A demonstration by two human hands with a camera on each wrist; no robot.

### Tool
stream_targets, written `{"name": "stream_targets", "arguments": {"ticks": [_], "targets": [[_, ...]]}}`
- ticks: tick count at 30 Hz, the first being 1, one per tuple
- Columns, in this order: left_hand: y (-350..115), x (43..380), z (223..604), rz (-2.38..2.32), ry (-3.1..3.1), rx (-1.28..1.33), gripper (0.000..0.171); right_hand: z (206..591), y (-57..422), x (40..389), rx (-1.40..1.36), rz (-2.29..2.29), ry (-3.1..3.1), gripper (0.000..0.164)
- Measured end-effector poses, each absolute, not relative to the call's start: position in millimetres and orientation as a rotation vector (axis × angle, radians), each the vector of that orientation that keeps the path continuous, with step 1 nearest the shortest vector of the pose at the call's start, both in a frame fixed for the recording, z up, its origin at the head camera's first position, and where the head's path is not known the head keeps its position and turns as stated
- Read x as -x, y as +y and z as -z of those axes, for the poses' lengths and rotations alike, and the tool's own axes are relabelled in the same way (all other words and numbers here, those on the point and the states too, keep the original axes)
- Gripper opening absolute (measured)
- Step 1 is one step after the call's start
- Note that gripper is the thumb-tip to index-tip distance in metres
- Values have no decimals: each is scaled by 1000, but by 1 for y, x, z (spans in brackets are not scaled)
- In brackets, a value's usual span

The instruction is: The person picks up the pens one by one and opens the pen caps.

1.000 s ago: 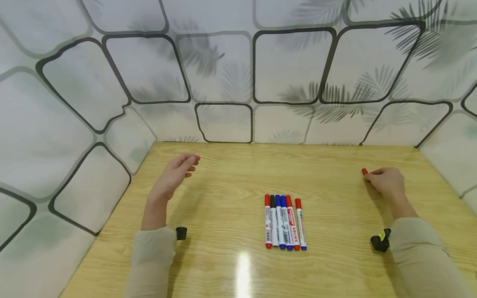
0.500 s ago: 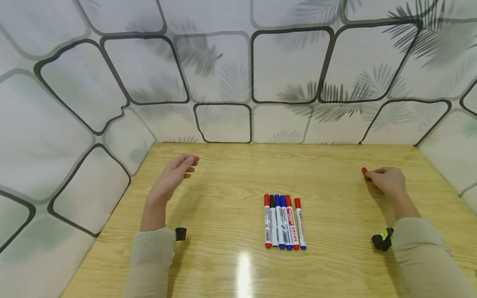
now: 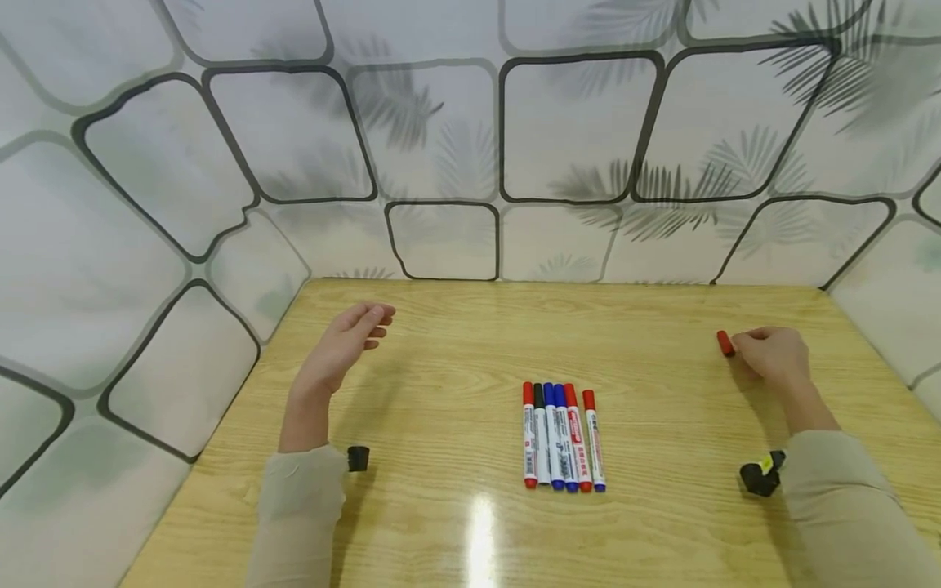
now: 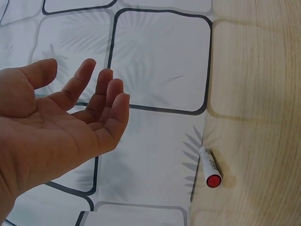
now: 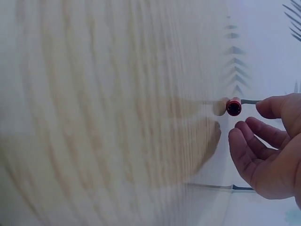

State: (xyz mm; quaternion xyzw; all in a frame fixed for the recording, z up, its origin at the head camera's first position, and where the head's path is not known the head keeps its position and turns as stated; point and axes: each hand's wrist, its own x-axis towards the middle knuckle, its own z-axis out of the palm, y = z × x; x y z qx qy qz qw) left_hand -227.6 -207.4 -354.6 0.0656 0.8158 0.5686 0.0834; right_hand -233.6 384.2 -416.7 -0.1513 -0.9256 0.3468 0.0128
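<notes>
In the head view, a small red cap (image 3: 724,344), short and dark at its near end, lies on the wooden table (image 3: 448,351) just off the fingertips of the right hand (image 3: 775,357), on the side toward the left hand (image 3: 340,347). Six white markers (image 3: 562,437) lie between the two hands, nearer the person, caps pointing away: red, black, blue, blue, red, and a red-capped one with a blue base, slightly apart from the others. The right thumb and forefinger come close together beside the cap. The left hand, well apart from the markers, hangs above the table with fingers loosely bent, holding nothing.

In the left wrist view, one marker (image 4: 210,165) shows its white barrel and red end, lying beyond the little finger and well apart from it. The left thumb stands away from the softly curved fingers, over a bare palm.

In the right wrist view, the cap shows a round, dark end, just ahead of the thumb tip. A gap parts it from thumb and fingers, which are spread and gently curved, gripping nothing.
</notes>
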Motion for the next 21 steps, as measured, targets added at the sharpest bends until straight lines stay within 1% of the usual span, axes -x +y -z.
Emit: {"name": "stream_targets", "arguments": {"ticks": [4,8,11,13,17,21], "targets": [[-207,228,355,-1696,2433,-212,54,414,384,233,370,-957,-2932,59],[-205,228,354,-1685,2424,-246,55,417,386,238,214,-862,-2975,70],[-203,228,355,-1646,2443,-301,61,420,385,239,131,-794,-3013,80],[-200,228,355,-1611,2474,-346,66,421,382,238,85,-769,-3033,84],[-194,227,357,-1524,2551,-451,70,420,372,233,18,-764,-3053,85],[-183,227,357,-1366,2689,-539,71,417,360,228,-61,-746,-3026,83]]}}
